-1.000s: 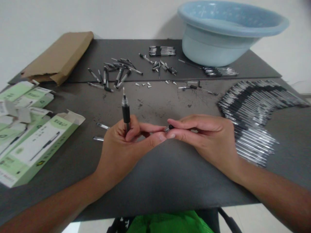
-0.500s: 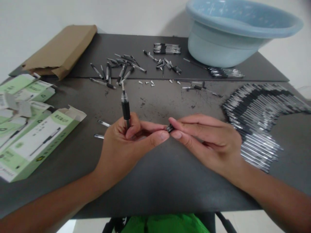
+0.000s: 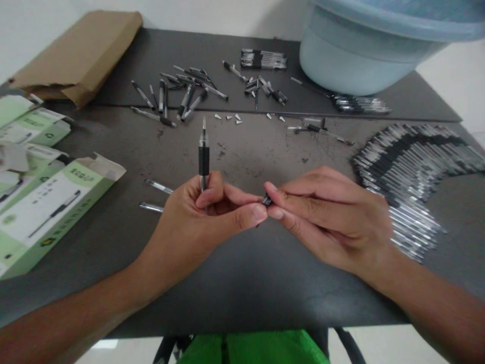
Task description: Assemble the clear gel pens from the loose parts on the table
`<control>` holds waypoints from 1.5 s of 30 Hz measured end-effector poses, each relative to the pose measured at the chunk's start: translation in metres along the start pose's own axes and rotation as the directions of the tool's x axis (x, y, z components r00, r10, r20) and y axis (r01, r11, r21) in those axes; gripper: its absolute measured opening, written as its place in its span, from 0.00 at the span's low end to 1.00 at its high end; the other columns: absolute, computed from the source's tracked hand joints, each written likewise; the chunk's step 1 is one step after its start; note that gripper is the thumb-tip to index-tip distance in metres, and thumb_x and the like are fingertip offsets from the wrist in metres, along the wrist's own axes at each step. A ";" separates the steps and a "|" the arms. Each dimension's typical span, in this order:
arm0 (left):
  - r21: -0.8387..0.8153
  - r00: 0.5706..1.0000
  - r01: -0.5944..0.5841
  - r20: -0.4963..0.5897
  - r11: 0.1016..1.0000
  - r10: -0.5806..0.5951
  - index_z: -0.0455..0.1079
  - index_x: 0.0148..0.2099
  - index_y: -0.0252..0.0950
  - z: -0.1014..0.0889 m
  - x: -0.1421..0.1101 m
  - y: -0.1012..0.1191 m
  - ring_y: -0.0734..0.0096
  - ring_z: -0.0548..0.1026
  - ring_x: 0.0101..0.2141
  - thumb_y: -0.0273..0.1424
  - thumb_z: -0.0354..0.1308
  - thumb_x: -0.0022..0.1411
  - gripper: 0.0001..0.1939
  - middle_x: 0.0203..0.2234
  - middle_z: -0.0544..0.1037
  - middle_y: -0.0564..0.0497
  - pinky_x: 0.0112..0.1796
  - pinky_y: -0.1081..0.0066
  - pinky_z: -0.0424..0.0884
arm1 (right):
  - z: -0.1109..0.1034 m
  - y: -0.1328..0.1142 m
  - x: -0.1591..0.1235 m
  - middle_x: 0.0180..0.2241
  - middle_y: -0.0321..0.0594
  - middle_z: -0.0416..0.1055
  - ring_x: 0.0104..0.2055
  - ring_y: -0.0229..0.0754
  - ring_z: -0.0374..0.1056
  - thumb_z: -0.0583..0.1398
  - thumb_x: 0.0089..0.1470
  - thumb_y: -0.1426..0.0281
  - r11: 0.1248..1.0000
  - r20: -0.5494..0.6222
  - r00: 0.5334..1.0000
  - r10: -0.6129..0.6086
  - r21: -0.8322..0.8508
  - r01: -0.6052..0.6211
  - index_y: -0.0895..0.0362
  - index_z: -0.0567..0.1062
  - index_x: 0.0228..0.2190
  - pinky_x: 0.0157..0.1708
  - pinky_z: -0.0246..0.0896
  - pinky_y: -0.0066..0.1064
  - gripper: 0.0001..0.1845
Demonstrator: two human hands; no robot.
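My left hand point(image 3: 206, 220) is closed round a gel pen point(image 3: 203, 161) with a black grip, which stands nearly upright with its bare tip pointing up. The thumb and forefinger of that hand also pinch a small dark piece point(image 3: 267, 200). My right hand point(image 3: 329, 217) holds the other side of the same piece between thumb and fingers. Most of it is hidden by the fingertips, so I cannot tell its kind. Two clear pen parts point(image 3: 151, 207) lie beside my left wrist, partly covered by the hand.
Loose pens point(image 3: 185, 101) and small silver pen tips point(image 3: 229, 118) are scattered towards the back. A fanned row of pens point(image 3: 413, 156) lies at right, below a blue basin point(image 3: 352, 55). Green-and-white pen boxes point(image 3: 60, 207) and a brown paper bag point(image 3: 79, 50) occupy the left.
The view has shifted a little, so the basin sits higher and the boxes further left. The pen in my left hand has turned more upright. Both hands still pinch the dark piece.
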State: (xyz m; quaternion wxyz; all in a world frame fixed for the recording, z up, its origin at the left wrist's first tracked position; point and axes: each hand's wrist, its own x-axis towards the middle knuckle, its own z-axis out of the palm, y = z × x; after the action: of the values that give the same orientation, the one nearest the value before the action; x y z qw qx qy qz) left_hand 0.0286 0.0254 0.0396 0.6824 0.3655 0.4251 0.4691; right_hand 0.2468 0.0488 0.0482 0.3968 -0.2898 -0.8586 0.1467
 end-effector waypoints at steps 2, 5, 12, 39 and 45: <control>-0.067 0.999 0.039 0.038 0.997 -0.037 0.55 0.26 0.39 -0.001 0.002 -0.002 0.74 0.86 0.35 0.21 0.75 0.58 0.29 0.31 0.88 0.56 0.39 0.79 0.80 | 0.000 0.003 -0.001 0.38 0.44 0.84 0.37 0.40 0.78 0.69 0.62 0.77 1.000 0.009 1.000 0.001 0.023 -0.001 0.59 0.86 0.47 0.41 0.76 0.34 0.12; -0.177 0.993 0.077 0.105 0.981 -0.059 0.54 0.26 0.39 -0.001 0.005 -0.004 0.76 0.84 0.32 0.20 0.75 0.59 0.29 0.29 0.87 0.56 0.37 0.81 0.79 | 0.000 0.005 -0.001 0.40 0.44 0.84 0.39 0.41 0.79 0.70 0.61 0.75 0.998 0.026 0.999 0.022 0.064 -0.024 0.58 0.86 0.48 0.42 0.76 0.35 0.13; -0.276 0.983 0.168 0.119 0.946 -0.139 0.50 0.27 0.39 -0.002 0.008 -0.007 0.72 0.85 0.35 0.20 0.75 0.58 0.32 0.32 0.88 0.51 0.37 0.78 0.78 | 0.001 0.002 -0.004 0.40 0.44 0.83 0.40 0.41 0.78 0.74 0.56 0.67 1.000 0.000 1.000 0.021 -0.017 -0.021 0.60 0.83 0.51 0.45 0.76 0.34 0.22; 0.044 0.992 0.124 0.022 0.991 -0.125 0.53 0.25 0.39 -0.001 0.004 0.008 0.69 0.85 0.29 0.26 0.77 0.55 0.30 0.32 0.89 0.51 0.30 0.77 0.78 | 0.000 0.002 0.001 0.38 0.38 0.87 0.37 0.41 0.82 0.75 0.53 0.77 0.807 0.078 0.921 0.381 0.458 -0.372 0.48 0.88 0.44 0.34 0.82 0.31 0.18; 0.209 0.998 0.049 0.021 0.977 -0.055 0.55 0.23 0.40 0.002 0.004 0.015 0.71 0.81 0.24 0.27 0.75 0.56 0.28 0.29 0.88 0.53 0.24 0.76 0.75 | -0.001 0.006 0.003 0.37 0.36 0.86 0.35 0.40 0.83 0.74 0.54 0.77 0.802 0.124 0.922 0.367 0.459 -0.382 0.48 0.88 0.43 0.35 0.82 0.29 0.15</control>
State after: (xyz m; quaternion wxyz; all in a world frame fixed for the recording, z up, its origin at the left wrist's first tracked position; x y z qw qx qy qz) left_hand 0.0264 0.0336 0.0532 0.6579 0.4302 0.4722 0.3990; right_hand 0.2485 0.0551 0.0481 0.4061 -0.3451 -0.7276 0.4319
